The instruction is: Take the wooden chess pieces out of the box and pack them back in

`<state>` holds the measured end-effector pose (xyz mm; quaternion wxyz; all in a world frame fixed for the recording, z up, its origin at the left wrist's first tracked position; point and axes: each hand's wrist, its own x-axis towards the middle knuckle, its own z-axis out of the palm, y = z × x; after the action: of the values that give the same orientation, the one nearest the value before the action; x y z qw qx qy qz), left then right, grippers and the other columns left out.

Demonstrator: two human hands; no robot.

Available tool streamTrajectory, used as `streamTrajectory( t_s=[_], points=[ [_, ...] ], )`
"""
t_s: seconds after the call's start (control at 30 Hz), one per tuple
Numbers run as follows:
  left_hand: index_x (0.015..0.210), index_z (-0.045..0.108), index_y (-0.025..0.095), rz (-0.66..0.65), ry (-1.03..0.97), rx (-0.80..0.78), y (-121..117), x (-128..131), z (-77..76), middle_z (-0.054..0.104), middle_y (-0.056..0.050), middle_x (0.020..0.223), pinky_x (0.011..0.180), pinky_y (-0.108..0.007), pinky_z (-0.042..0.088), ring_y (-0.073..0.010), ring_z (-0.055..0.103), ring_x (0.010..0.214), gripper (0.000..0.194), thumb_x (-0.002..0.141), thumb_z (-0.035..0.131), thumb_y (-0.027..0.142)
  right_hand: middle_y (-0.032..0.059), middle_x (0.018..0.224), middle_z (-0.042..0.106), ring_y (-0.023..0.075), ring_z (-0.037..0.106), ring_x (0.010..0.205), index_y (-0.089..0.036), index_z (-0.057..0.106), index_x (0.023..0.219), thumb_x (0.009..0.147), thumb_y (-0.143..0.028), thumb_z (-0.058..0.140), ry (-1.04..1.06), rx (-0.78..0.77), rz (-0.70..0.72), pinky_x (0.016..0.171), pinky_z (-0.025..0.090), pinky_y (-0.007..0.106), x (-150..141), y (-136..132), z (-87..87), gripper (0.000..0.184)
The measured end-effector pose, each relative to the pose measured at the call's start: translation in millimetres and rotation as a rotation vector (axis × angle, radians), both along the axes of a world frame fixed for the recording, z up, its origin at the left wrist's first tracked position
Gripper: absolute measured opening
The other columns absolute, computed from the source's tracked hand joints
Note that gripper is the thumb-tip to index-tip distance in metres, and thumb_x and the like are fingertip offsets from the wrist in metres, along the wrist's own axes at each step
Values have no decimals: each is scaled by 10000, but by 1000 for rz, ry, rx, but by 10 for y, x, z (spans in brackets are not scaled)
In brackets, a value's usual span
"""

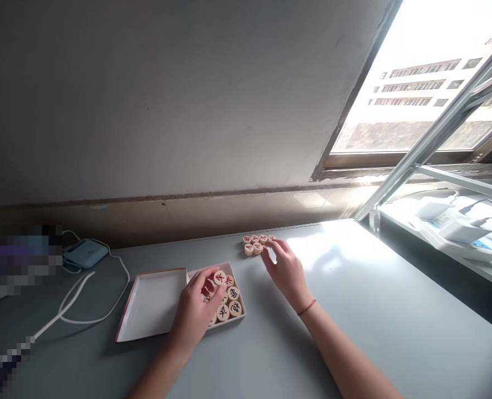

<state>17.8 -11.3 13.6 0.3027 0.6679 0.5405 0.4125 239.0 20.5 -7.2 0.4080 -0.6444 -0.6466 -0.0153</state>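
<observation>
Between the thumb and fingers of my left hand [198, 302] is a round Chinese chess piece [219, 277] with a red character, held above the open box [238, 318]. Inside that box lie several more pieces [223, 312], most with black characters; my hand hides part of them. Farther back, several red-character pieces [248, 249] sit together in two rows on the table. My right hand [285, 269] reaches to the right end of the front row, thumb and index finger closed around a chess piece [265, 250] there, which is partly hidden.
The box lid [156, 303] lies open side up, left of the box. A light-blue power bank [86, 254] and a white cable [100, 320] are on the table's left. A white shelf [457, 238] with chargers stands at right, below a window. A wall borders the table's back.
</observation>
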Motion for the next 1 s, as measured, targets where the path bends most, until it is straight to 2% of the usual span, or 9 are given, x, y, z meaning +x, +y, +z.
streamTrajectory(
  t_s=[0.07, 0.17, 0.27, 0.37, 0.5, 0.53, 0.6, 0.77, 1.0],
  points=[
    [985, 636, 214, -13, 117, 163, 9, -22, -18, 697, -33, 918, 673, -286, 542, -149, 628, 677, 225, 821, 585, 361, 70, 920, 661, 132, 575, 648, -200, 611, 905, 895, -301, 473, 115, 3, 202, 575, 461, 243, -212, -123, 143, 171],
    [1008, 609, 220, -58, 223, 343, 5, -36, -52, 694, -25, 889, 646, -268, 536, -152, 636, 690, 173, 860, 542, 278, 21, 813, 652, 117, 548, 619, -214, 597, 907, 823, -291, 583, 201, -163, 473, 557, 452, 218, -566, -337, 311, 115],
    [1044, 573, 230, -98, 273, 426, -9, -23, -73, 689, -23, 908, 674, -252, 535, -155, 655, 770, 181, 887, 489, 195, -5, 759, 640, 108, 548, 617, -219, 595, 871, 806, -246, 587, 287, -236, 523, 545, 436, 203, -755, -443, 369, 71],
    [1129, 530, 229, -108, 304, 458, -10, -5, -85, 682, -24, 906, 690, -263, 540, -157, 653, 754, 229, 901, 516, 244, 0, 779, 649, 112, 564, 637, -218, 602, 879, 823, -247, 557, 352, -207, 441, 552, 436, 206, -642, -364, 335, 77],
    [1225, 474, 234, -125, 330, 420, 5, -16, -118, 657, -17, 886, 724, -286, 547, -161, 638, 749, 345, 891, 545, 290, 51, 902, 653, 128, 548, 620, -208, 614, 865, 833, -312, 524, 286, -53, 67, 605, 454, 259, -179, -110, 195, 141],
    [1227, 473, 238, -130, 330, 401, 8, -25, -128, 654, -17, 893, 731, -288, 548, -160, 637, 757, 345, 892, 540, 287, 53, 903, 652, 127, 532, 587, -208, 616, 853, 826, -337, 530, 251, -53, -24, 601, 448, 270, -64, -52, 147, 158],
    [1220, 478, 242, -130, 326, 372, 12, -45, -144, 652, -19, 908, 740, -293, 550, -160, 637, 770, 330, 896, 526, 284, 43, 894, 661, 116, 500, 529, -212, 613, 861, 824, -372, 536, 211, -107, -111, 585, 432, 271, 109, 34, 40, 182],
    [1189, 517, 242, -136, 314, 341, 25, -73, -156, 663, -25, 910, 753, -298, 550, -171, 652, 815, 285, 907, 479, 263, 14, 774, 672, 135, 514, 515, -230, 604, 848, 844, -400, 507, 151, -214, -131, 560, 390, 260, 181, 110, -198, 196],
    [1157, 544, 230, -158, 335, 323, 38, -82, -141, 671, -23, 908, 751, -274, 531, -162, 655, 831, 257, 913, 467, 243, 54, 955, 672, 171, 575, 637, -227, 605, 950, 854, -328, 459, 72, -171, -134, 605, 434, 292, 148, 149, -320, 202]
  ],
)
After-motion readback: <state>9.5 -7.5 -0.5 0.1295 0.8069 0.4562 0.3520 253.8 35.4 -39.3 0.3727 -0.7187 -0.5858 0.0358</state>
